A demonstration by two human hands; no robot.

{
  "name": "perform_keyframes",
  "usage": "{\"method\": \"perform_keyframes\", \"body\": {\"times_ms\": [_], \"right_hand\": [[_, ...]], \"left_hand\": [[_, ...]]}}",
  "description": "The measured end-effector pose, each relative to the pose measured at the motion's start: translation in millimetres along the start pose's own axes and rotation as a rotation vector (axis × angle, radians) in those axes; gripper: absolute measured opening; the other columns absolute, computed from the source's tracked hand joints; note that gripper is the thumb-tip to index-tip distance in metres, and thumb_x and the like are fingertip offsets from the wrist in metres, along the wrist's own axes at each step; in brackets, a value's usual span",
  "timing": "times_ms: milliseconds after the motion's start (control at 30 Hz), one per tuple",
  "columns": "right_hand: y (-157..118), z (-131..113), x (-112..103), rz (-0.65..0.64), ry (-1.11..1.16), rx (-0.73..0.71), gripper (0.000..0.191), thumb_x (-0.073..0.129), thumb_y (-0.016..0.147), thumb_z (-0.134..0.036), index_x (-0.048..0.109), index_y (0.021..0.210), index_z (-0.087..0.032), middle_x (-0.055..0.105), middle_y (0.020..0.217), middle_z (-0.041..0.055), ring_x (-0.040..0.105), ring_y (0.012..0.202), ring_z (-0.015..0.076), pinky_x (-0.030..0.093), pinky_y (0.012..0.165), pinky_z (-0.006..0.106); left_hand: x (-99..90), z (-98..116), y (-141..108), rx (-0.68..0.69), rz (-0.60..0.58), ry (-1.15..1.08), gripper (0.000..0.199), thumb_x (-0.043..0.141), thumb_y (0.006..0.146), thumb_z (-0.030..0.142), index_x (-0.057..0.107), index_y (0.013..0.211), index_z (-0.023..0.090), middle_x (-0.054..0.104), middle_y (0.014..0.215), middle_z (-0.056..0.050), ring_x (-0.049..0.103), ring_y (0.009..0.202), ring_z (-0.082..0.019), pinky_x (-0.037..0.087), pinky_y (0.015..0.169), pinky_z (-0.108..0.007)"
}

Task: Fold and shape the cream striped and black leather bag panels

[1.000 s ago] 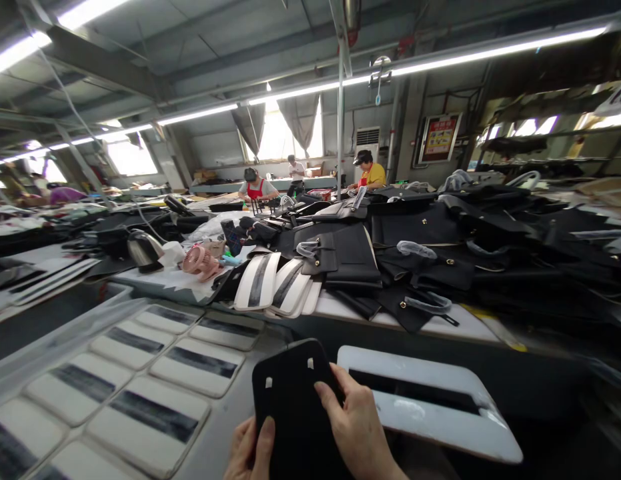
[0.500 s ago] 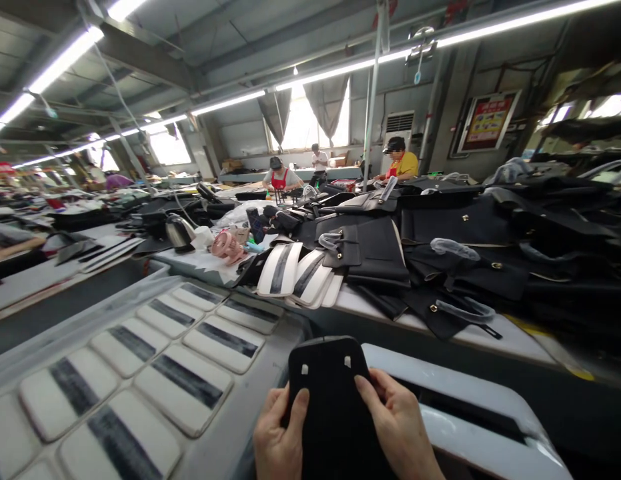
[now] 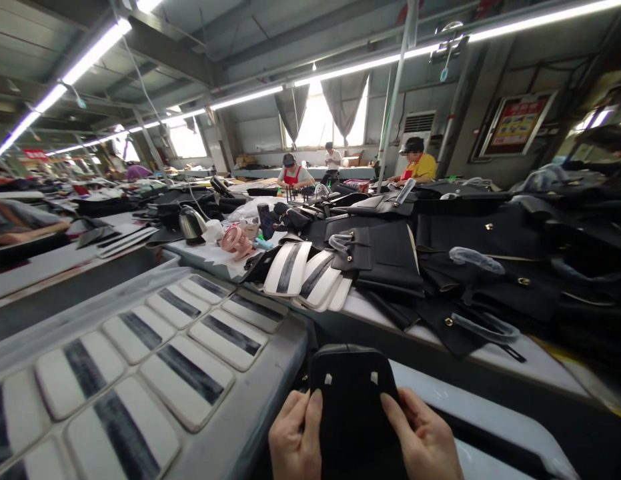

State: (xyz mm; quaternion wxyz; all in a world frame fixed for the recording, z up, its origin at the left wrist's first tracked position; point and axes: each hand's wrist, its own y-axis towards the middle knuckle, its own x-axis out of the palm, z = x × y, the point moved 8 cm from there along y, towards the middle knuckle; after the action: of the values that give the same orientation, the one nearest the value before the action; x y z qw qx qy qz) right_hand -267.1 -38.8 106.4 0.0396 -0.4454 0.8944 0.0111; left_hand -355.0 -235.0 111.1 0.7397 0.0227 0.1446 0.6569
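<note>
A black leather-like bag panel [image 3: 357,420] with rounded top corners and two small pale tabs near its upper edge is held up in front of me. My left hand [image 3: 296,433] pinches its left side, thumb on the near face. On the right side, my right hand [image 3: 424,433] grips the edge in the same way, fingers behind. The panel's lower end runs out of view. To the left of my hands, several white rounded panels [image 3: 163,410], each with a dark stripe across it, lie in rows.
The grey-covered table [image 3: 260,400] bears the striped panels. Beyond it, black bag pieces [image 3: 380,257] with wrapped handles heap up beside stacked white panels [image 3: 287,267], a pink fan [image 3: 236,241] and a metal kettle [image 3: 191,223]. A glossy pale surface [image 3: 505,417] lies right. Co-workers [image 3: 293,175] sit farther back.
The view has turned slightly left, so the surroundings sit farther right. Both hands and the black panel appear a little farther right and lower; the grip looks the same.
</note>
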Motion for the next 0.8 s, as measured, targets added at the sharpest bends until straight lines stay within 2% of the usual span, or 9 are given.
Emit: {"method": "perform_keyframes", "body": {"times_ms": [100,133,267,367,433,533,667,800], "right_hand": [[-5,-5,2,-0.016,0.042,0.018,0.046,0.064,0.081,-0.061,0.07,0.095,-0.017,0.067,0.075,0.005,0.06,0.068,0.0211,0.049,0.06,0.026],[-7,-7,3,-0.025,0.051,0.015,0.046,0.064,0.081,-0.06,0.07,0.096,-0.017,0.067,0.075,0.005,0.06,0.067,0.0205,0.049,0.06,0.026],[-10,-15,4,-0.042,0.013,-0.006,0.048,0.062,0.082,-0.061,0.07,0.098,-0.016,0.063,0.066,0.0023,0.056,0.062,0.0183,0.048,0.062,0.026],[-9,-18,1,-0.018,-0.033,0.012,0.05,0.058,0.084,-0.064,0.068,0.094,-0.016,0.061,0.066,0.002,0.056,0.065,0.0194,0.046,0.061,0.026],[-7,-21,-5,0.049,-0.044,0.013,0.051,0.054,0.085,-0.066,0.067,0.089,-0.017,0.063,0.072,0.0036,0.058,0.072,0.0212,0.046,0.064,0.026],[0,-28,-12,0.131,-0.028,-0.02,0.048,0.051,0.088,-0.067,0.058,0.078,-0.02,0.058,0.072,0.0017,0.054,0.071,0.0189,0.044,0.063,0.025],[11,-30,-9,0.078,-0.044,-0.088,0.046,0.045,0.093,-0.063,0.045,0.072,-0.022,0.04,0.064,-0.0037,0.041,0.059,0.014,0.037,0.055,0.023],[17,-27,-6,0.054,-0.151,-0.188,0.042,0.041,0.097,-0.057,0.045,0.073,-0.022,0.041,0.067,-0.0032,0.043,0.061,0.0139,0.036,0.058,0.024]], "left_hand": [[0.9,4,11,-0.002,-0.061,0.05,0.035,0.054,0.091,0.051,0.069,0.09,0.02,0.061,0.077,-0.001,0.057,0.071,-0.016,0.042,0.067,-0.025],[0.3,6,16,0.004,-0.071,0.094,0.036,0.056,0.089,0.053,0.069,0.091,0.02,0.062,0.078,-0.001,0.058,0.072,-0.017,0.042,0.067,-0.025],[-1.5,17,35,0.065,-0.043,0.233,0.042,0.057,0.087,0.058,0.065,0.07,0.02,0.057,0.068,0.0,0.054,0.065,-0.017,0.04,0.064,-0.026],[6.7,17,38,0.069,-0.087,0.163,0.044,0.052,0.09,0.055,0.06,0.065,0.02,0.053,0.065,0.001,0.051,0.063,-0.015,0.039,0.063,-0.024],[11.2,15,35,0.05,-0.105,0.108,0.045,0.053,0.091,0.053,0.058,0.063,0.019,0.05,0.063,0.002,0.049,0.061,-0.014,0.039,0.061,-0.023],[12.0,16,30,0.044,-0.08,0.049,0.043,0.055,0.09,0.051,0.057,0.061,0.019,0.047,0.063,0.002,0.048,0.06,-0.013,0.039,0.061,-0.022],[10.4,18,26,0.054,-0.047,0.006,0.045,0.056,0.089,0.053,0.055,0.059,0.019,0.047,0.062,0.002,0.048,0.059,-0.013,0.04,0.061,-0.022],[6.7,10,24,0.024,0.007,0.002,0.047,0.057,0.086,0.058,0.054,0.059,0.02,0.05,0.061,0.001,0.049,0.059,-0.014,0.042,0.061,-0.022]]}}
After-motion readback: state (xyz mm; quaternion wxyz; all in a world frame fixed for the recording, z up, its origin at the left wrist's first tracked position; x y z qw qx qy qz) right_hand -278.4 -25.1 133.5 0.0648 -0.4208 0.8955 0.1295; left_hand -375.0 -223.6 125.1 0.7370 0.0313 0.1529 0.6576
